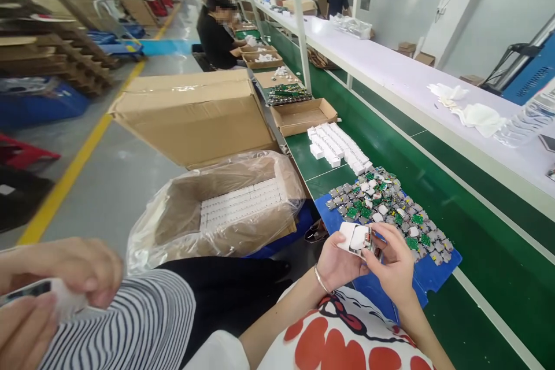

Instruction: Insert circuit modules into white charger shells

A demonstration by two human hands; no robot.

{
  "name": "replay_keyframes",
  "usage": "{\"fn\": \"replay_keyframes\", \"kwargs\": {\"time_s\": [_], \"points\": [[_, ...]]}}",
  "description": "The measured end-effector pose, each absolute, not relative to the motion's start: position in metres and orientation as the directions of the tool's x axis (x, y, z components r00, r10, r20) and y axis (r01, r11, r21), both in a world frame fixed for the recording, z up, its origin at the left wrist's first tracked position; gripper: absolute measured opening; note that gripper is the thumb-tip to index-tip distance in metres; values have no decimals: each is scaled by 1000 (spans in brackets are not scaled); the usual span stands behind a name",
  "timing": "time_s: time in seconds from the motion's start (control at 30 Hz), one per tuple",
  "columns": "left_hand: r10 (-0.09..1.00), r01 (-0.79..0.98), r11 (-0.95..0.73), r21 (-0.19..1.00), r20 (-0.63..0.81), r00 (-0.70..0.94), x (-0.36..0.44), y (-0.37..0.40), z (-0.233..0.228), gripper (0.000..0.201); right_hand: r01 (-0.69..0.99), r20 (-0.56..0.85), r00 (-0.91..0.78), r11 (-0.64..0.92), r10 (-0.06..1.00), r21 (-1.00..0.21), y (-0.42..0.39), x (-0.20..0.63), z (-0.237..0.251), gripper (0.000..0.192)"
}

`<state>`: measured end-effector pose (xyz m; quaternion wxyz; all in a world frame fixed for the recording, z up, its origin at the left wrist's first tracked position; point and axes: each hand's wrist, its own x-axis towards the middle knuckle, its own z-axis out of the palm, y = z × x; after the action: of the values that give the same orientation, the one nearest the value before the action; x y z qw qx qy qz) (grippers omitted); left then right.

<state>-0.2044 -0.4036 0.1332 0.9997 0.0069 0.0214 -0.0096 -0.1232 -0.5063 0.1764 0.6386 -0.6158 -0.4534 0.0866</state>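
White casing (pixel 358 238) rests between the person's hands (pixel 393 263), touching both.

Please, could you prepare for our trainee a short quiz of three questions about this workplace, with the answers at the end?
1. Multiple choice. What lies inside the plastic-lined carton?
A) Loose green circuit boards
B) Rows of white pieces
C) Water bottles

2. True or false? The camera wearer's bracelet is on the right wrist.

3. Open question. What is between the fingers of the wearer's left hand and right hand?

Key
1: B.
2: False; it is on the left wrist.
3: A small white part with a darker section at one end; the finer details are too small to tell.
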Motion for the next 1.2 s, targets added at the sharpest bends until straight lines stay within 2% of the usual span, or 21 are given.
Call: {"fn": "replay_keyframes", "kwargs": {"time_s": [0.17,0.57,0.8,0.9,1.1,1.2], "points": [[32,-31,999,21,-38,999,-213,-396,129,37,258,378,609,276,698,-926,-491,-125,175,36],[36,-36,999,10,-32,999,-215,-381,132,39,336,414,531,265,740,-904,-480,-123,172,38],[44,-42,999,24,-91,995,-211,-378,130,40,554,539,454,249,710,-794,-480,-124,170,46],[67,-62,996,57,-100,993,-208,-378,129,41,673,557,415,169,720,-720,-484,-122,171,50],[127,-91,972,217,-158,979,-204,-379,128,37,811,552,372,28,746,-584,-498,-110,185,49],[162,-94,950,298,-213,963,-203,-382,130,38,815,538,383,0,751,-580,-509,-107,187,52]]}}
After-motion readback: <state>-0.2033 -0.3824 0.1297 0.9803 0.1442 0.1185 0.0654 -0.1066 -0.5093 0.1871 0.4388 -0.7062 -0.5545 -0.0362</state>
